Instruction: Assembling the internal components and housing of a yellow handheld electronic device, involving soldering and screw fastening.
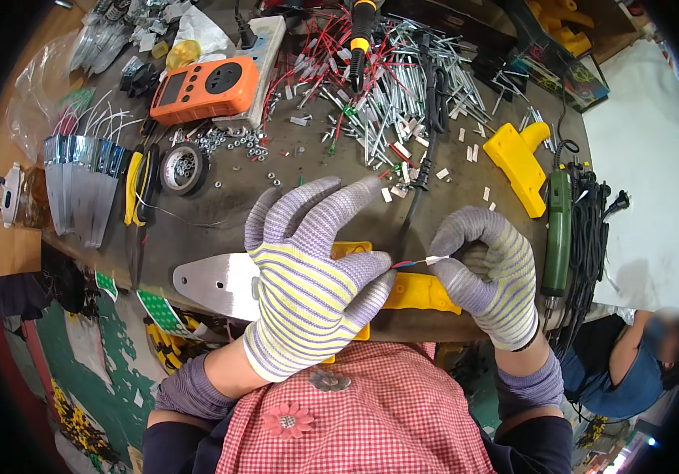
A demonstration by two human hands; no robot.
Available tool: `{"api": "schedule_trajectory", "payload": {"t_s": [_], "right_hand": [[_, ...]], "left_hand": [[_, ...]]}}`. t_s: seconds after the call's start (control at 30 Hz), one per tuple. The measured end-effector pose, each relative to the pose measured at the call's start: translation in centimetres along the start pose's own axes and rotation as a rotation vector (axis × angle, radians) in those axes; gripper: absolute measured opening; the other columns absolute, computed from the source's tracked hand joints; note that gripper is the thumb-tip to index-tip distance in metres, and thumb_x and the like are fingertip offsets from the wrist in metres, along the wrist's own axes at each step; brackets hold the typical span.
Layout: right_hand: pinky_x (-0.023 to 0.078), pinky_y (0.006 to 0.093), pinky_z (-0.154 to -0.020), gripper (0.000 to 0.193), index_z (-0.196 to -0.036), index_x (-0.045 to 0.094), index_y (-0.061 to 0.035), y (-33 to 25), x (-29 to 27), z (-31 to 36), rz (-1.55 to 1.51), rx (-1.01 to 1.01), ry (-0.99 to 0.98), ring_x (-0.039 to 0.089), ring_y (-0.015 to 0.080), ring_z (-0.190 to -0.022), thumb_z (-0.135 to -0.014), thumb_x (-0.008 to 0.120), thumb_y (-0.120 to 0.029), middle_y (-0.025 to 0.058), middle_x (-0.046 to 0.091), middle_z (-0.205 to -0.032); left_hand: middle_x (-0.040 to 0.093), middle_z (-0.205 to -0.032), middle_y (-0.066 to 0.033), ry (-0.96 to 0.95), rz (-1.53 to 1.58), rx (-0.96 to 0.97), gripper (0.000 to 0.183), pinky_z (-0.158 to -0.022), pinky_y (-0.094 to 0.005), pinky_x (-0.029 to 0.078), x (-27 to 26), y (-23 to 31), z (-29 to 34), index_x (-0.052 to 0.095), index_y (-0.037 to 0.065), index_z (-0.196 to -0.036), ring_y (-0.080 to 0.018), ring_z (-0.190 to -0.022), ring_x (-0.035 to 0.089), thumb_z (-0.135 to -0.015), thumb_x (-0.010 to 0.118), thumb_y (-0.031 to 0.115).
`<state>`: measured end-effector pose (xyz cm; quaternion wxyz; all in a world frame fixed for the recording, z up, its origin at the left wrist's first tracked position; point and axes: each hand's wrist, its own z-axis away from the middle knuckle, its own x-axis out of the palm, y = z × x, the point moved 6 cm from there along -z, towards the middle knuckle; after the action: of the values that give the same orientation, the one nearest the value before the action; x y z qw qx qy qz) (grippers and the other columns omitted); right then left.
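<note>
Both my hands wear striped knit gloves. My left hand (304, 288) pinches thin red and blue wires (404, 264) between thumb and forefinger, its other fingers stretched out. At the wires' right end, my right hand (501, 276) grips a small white sleeve (434, 259) between thumb and fingertip. Below the hands lies a yellow plastic tool housing (418, 294), partly hidden by my left hand. A flat metal blade (211, 284) sticks out to the left from under that hand.
An orange multimeter (205, 88) leans at back left, near a tape roll (184, 169) and yellow-handled pliers (132, 189). Screws and red wires (387, 103) pile up at the back. To the right are a yellow housing (517, 162), a green power tool (557, 237) and another person (624, 363).
</note>
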<state>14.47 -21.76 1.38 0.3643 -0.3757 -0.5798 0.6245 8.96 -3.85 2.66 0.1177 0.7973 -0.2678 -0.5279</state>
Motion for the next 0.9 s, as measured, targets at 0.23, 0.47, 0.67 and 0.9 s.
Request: {"api": "schedule_trajectory", "payload": {"t_s": [0.23, 0.47, 0.67, 0.9], "right_hand": [[0.054, 0.0305, -0.074, 0.016, -0.092, 0.067, -0.0053, -2.0, 2.3, -0.8, 0.554, -0.221, -0.114, 0.068, 0.0181, -0.082, -0.077, 0.071, 0.0, 0.0066, 0.066, -0.088], [0.052, 0.0328, -0.067, 0.015, -0.093, 0.067, -0.0035, -2.0, 0.7, -0.8, 0.54, -0.184, -0.127, 0.068, 0.0195, -0.077, -0.081, 0.076, -0.007, 0.0086, 0.066, -0.087], [0.052, 0.037, -0.069, 0.017, -0.097, 0.066, -0.0022, -2.8, 1.9, -1.1, 0.569, -0.274, -0.142, 0.066, 0.0299, -0.078, -0.086, 0.074, -0.012, 0.0127, 0.065, -0.086], [0.051, 0.0378, -0.078, 0.021, -0.104, 0.067, -0.0052, -1.7, -1.6, -7.4, 1.084, -0.472, -0.048, 0.065, 0.0321, -0.09, -0.082, 0.067, -0.005, 0.0136, 0.062, -0.093]], "left_hand": [[0.06, -0.135, -0.0047, -0.011, 0.004, 0.002, 0.013, -0.108, -0.0573, 0.03, -0.2, 0.0, 0.0, 0.074, 0.024, -0.075, -0.0315, -0.126, 0.051, -0.063, 0.078, 0.029], [0.06, -0.137, -0.0039, -0.05, -0.005, 0.013, 0.015, -0.108, -0.0578, 0.03, -0.5, 0.5, -0.3, 0.074, 0.024, -0.076, -0.0309, -0.125, 0.05, -0.066, 0.077, 0.034], [0.047, -0.15, -0.016, -0.014, -0.197, 0.117, 0.034, -0.109, -0.0587, 0.026, -0.9, 1.4, 0.0, 0.075, 0.022, -0.092, -0.037, -0.128, 0.047, -0.064, 0.079, 0.042], [0.054, -0.138, -0.0169, -0.097, 0.286, -0.014, 0.092, -0.104, -0.0497, 0.039, -4.5, -2.3, 0.6, 0.059, 0.005, -0.133, -0.0383, -0.12, 0.053, -0.055, 0.085, 0.046]]}}
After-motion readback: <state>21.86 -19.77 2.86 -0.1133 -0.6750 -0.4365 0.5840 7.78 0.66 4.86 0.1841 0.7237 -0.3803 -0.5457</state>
